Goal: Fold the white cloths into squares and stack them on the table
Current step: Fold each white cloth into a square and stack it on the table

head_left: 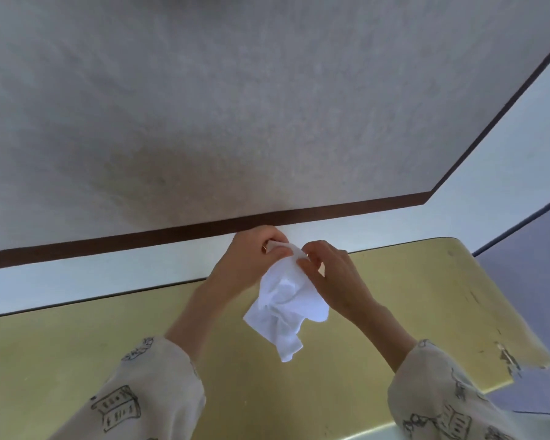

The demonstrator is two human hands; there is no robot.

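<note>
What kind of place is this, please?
Probably a plain indoor room, exact kind unclear: a worn yellow table stands against a grey wall with a dark baseboard strip, where both hands hold a white cloth.

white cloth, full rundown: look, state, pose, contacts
The white cloth is one plain, thin, soft-looking fabric piece, crumpled and unfolded, with creases and loose corners. It hangs above the yellow table, near the far edge; whether its lowest corner touches the tabletop cannot be told. The left hand and right hand pinch its top edge close together, and the rest droops below them. No fold is made yet.
</note>
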